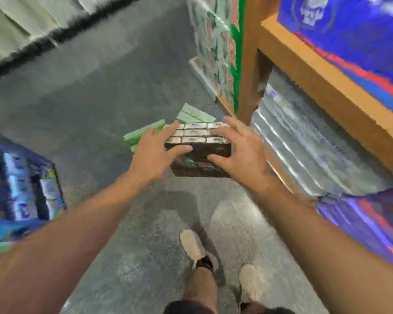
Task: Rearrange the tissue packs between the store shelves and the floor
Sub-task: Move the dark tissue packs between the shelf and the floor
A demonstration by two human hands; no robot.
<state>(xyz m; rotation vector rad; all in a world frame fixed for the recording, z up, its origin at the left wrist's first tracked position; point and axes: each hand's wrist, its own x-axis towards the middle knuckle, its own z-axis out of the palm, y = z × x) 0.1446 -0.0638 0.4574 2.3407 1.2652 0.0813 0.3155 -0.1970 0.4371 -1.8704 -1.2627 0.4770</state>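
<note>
A dark tissue pack (200,155) with a grid of pale squares on top hangs above the floor between my hands. My left hand (152,152) touches its left end, fingers spread straight over the top and thumb across the front face. At its right end my right hand (241,152) lies the same way, fingers splayed. Two green tissue packs (145,134) (194,115) lie on the grey floor just beyond it. The view is blurred by motion.
A wooden shelf unit (327,87) stands at the right with silver-wrapped packs (315,143) below and blue packs (349,30) above. A tall green-edged stack (216,46) stands further back. Blue packs (21,182) sit at the left. My shoes (193,248) stand on the floor.
</note>
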